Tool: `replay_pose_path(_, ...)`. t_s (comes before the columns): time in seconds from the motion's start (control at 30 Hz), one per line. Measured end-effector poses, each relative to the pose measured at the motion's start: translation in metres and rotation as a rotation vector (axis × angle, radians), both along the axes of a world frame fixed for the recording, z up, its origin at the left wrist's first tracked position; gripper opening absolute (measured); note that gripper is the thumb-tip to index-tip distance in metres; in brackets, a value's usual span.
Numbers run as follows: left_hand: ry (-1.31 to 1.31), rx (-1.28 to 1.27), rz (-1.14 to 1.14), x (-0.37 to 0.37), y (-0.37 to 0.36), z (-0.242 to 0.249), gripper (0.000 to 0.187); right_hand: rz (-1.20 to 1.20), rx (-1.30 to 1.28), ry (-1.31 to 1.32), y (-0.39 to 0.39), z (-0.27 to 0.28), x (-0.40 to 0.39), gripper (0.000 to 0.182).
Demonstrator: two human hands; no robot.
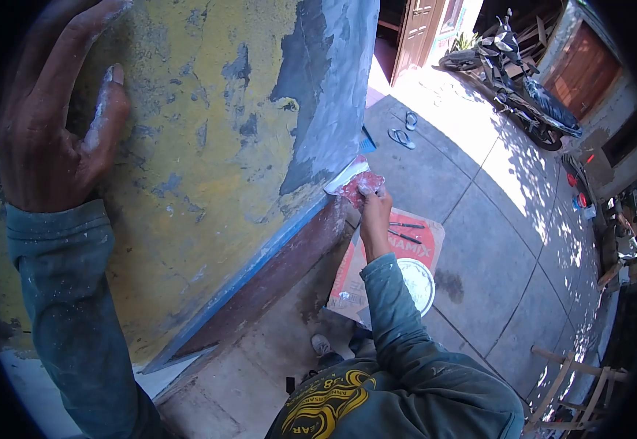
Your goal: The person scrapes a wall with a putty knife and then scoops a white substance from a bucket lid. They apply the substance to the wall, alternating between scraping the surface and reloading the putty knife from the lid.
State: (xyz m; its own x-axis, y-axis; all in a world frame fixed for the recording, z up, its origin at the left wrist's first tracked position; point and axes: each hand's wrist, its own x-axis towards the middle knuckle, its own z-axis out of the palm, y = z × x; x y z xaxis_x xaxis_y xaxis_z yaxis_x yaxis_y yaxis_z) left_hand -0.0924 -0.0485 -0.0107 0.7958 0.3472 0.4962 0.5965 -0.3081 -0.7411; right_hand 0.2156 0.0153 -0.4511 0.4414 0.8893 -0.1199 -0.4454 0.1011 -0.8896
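My left hand (62, 124) is raised at the upper left against the yellow, flaking wall (194, 146), its fingers apart and white residue on the thumb and a fingertip. Holding a red putty scraper (362, 189) smeared with white, my right hand (375, 212) is at the wall's lower corner. The scraper's whitish edge meets the end of a smooth grey patch (333, 95). Below my right forearm, a round tub of white paste (419, 284) sits on a printed red and brown sack or cardboard sheet (348, 289). Two dark thin tools (405, 235) lie there as well.
Sandals (401, 138) lie on the grey tiled floor (479, 241). A parked motorbike (516, 88) stands at the upper right, near an open wooden door (412, 36). A wooden frame (571, 388) is at the lower right. A blue-edged ledge (249, 263) runs along the wall's base.
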Motion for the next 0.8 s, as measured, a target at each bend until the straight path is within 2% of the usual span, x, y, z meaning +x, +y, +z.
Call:
replay_pose_path(0.17, 0.018, -0.007, -0.015, -0.002, 0.002, -0.001, 0.052, 0.018, -0.011, -0.085, -0.003, 0.022, -0.022, 0.027)
replay_pose_path(0.23, -0.079, -0.056, -0.116, -0.003, 0.008, -0.005, 0.056, 0.049, 0.135, -0.384, -0.024, 0.031, -0.045, 0.032)
replay_pose_path(0.3, -0.064, -0.027, -0.164, 0.015, 0.011, -0.007, 0.054, 0.015, 0.303, -0.568, -0.051, 0.038, -0.072, 0.035)
replay_pose_path(0.43, 0.030, 0.124, -0.350, 0.027, 0.028, 0.004, 0.049, 0.119, 0.362, -0.526, -0.080, 0.042, -0.070, 0.035)
replay_pose_path(0.5, 0.081, 0.194, -0.429, 0.038, 0.036, 0.006, 0.047, -0.033, 0.437, -0.430, -0.068, 0.038, -0.049, 0.039)
replay_pose_path(0.53, 0.106, 0.222, -0.470, 0.018, 0.052, 0.009, 0.046, -0.035, 0.427, -0.423, -0.061, 0.031, -0.041, 0.039)
replay_pose_path(0.6, 0.154, 0.274, -0.566, -0.046, 0.098, 0.017, 0.044, -0.182, 0.305, -0.683, -0.048, 0.012, -0.029, 0.042)
replay_pose_path(0.63, 0.179, 0.305, -0.617, -0.029, 0.096, 0.015, 0.044, -0.191, 0.294, -0.675, -0.042, 0.003, -0.034, 0.042)
replay_pose_path(0.7, 0.111, 0.242, -0.574, -0.020, 0.075, 0.004, 0.042, -0.292, 0.341, -0.742, -0.031, -0.012, -0.057, 0.047)
replay_pose_path(0.8, 0.126, 0.240, -0.576, -0.018, 0.075, 0.006, 0.040, -0.317, 0.293, -0.785, -0.032, -0.006, -0.098, 0.044)
